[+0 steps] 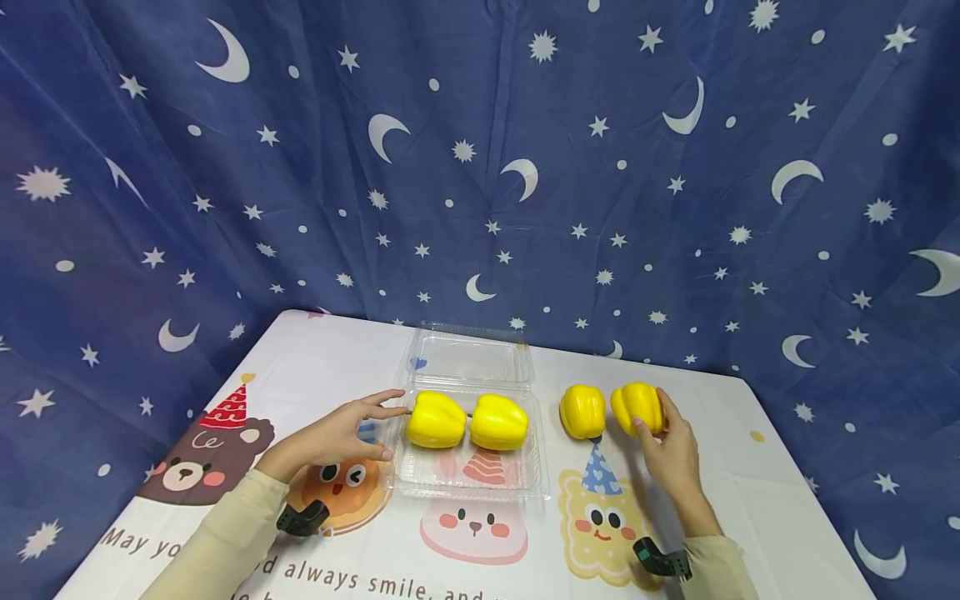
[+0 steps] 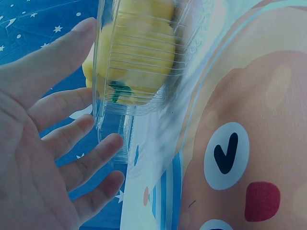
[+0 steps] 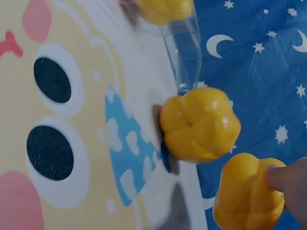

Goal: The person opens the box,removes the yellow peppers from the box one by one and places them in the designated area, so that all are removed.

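Note:
My right hand (image 1: 669,450) grips a yellow bell pepper (image 1: 634,408) at the right, thumb on its near side. Just left of it, a second yellow bell pepper (image 1: 582,411) sits on the tablecloth. Two more, a left pepper (image 1: 436,420) and a right pepper (image 1: 498,422), lie in a row inside a clear plastic clamshell box (image 1: 468,479). Fingers spread, my left hand (image 1: 348,429) is at the box's left side. In the left wrist view, the left thumb and fingertips (image 2: 86,28) lie right along the box's rim, with a green stem showing through the wall.
The box's lid (image 1: 472,358) lies folded back toward the curtain. A white tablecloth (image 1: 757,500) with cartoon prints covers the table. Behind the table's far edge hangs a dark blue curtain (image 1: 480,200) with moons and stars.

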Tool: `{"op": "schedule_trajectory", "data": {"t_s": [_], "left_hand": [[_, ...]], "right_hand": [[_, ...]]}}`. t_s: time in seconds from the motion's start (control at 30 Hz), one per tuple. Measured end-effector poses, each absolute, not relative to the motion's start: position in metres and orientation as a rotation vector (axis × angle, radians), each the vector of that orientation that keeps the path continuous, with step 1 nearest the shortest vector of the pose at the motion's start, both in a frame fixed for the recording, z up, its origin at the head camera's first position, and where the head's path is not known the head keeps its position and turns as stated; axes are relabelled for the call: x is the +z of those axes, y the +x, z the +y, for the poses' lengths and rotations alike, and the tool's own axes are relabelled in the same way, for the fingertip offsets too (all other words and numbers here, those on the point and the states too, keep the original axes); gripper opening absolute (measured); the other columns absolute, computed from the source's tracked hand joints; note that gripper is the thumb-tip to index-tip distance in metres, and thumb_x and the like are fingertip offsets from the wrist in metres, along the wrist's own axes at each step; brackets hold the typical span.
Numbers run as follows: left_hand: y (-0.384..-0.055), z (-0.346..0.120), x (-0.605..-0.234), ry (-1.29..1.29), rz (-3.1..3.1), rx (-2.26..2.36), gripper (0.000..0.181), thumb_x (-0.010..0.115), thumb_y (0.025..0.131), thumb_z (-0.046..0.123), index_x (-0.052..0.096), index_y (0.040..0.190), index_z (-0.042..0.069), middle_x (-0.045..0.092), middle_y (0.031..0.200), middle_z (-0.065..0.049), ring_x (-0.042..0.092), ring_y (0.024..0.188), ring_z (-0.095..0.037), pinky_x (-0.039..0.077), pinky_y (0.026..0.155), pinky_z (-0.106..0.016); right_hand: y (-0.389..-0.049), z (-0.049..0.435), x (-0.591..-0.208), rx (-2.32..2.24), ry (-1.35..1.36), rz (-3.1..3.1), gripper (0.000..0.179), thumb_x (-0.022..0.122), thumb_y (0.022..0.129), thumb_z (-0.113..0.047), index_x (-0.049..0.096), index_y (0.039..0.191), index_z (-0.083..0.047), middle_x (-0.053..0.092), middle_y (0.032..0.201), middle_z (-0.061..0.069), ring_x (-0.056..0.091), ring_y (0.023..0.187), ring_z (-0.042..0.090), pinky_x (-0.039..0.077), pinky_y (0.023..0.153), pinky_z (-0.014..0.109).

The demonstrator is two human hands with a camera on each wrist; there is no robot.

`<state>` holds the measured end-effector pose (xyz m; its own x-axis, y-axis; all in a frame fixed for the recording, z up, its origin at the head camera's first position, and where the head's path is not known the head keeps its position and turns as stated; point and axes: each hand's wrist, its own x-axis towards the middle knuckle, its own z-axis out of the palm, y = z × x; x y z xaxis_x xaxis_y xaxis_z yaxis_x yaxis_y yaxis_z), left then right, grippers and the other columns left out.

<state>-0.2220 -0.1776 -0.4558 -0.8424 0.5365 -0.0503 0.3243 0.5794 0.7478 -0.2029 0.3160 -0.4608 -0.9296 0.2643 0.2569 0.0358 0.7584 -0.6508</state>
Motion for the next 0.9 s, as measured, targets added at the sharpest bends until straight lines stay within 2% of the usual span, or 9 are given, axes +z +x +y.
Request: {"op": "schedule_trajectory", "data": {"t_s": [0.13,0.27,0.37,0.63,0.77,0.9], "left_hand": [[-0.222,-0.178,-0.456,0.697,2.540,1.127,0.066,0.082,0.085,0.021,0.057,0.145,0.009,0.031,0.167,-0.010,0.026,0.153,-0.044,0.033,0.117,-0.066],[-0.223,-0.177,-0.456,0.706,2.546,1.121,0.066,0.081,0.086,0.021,0.056,0.145,0.008,0.031,0.166,-0.011,0.026,0.153,-0.045,0.033,0.116,-0.067],[-0.223,-0.177,-0.456,0.711,2.548,1.116,0.066,0.081,0.086,0.022,0.056,0.145,0.008,0.030,0.166,-0.012,0.026,0.152,-0.046,0.033,0.116,-0.068],[-0.221,-0.179,-0.455,0.723,2.542,1.129,0.065,0.081,0.086,0.021,0.056,0.144,0.007,0.030,0.166,-0.012,0.026,0.153,-0.045,0.032,0.117,-0.067],[-0.222,-0.179,-0.455,0.746,2.554,1.121,0.064,0.081,0.086,0.021,0.057,0.144,0.007,0.031,0.166,-0.014,0.027,0.152,-0.047,0.032,0.116,-0.067],[-0.222,-0.178,-0.455,0.730,2.548,1.118,0.065,0.081,0.086,0.021,0.056,0.145,0.007,0.031,0.166,-0.012,0.026,0.153,-0.045,0.032,0.117,-0.067]], "right_hand": [[-0.207,0.319,-0.469,0.943,-0.258,-2.646,0.064,0.061,0.098,-0.014,0.034,0.155,0.001,0.056,0.135,0.034,0.058,0.107,0.041,0.048,0.092,0.050],[-0.212,0.322,-0.477,0.944,-0.273,-2.686,0.064,0.061,0.099,-0.015,0.034,0.155,0.001,0.050,0.144,0.034,0.052,0.125,0.049,0.041,0.107,0.062],[-0.214,0.322,-0.480,0.937,-0.275,-2.709,0.064,0.061,0.099,-0.016,0.034,0.155,0.002,0.048,0.145,0.035,0.046,0.134,0.053,0.034,0.115,0.066],[-0.219,0.315,-0.480,0.880,-0.314,-2.750,0.066,0.060,0.100,-0.018,0.031,0.156,0.001,0.045,0.149,0.032,0.044,0.136,0.051,0.031,0.119,0.064],[-0.218,0.310,-0.479,0.814,-0.337,-2.766,0.067,0.063,0.099,-0.020,0.032,0.156,-0.002,0.047,0.147,0.031,0.046,0.133,0.051,0.036,0.115,0.066],[-0.215,0.307,-0.478,0.713,-0.362,-2.767,0.069,0.067,0.096,-0.024,0.034,0.154,-0.005,0.051,0.134,0.036,0.055,0.116,0.055,0.047,0.099,0.068]]}}
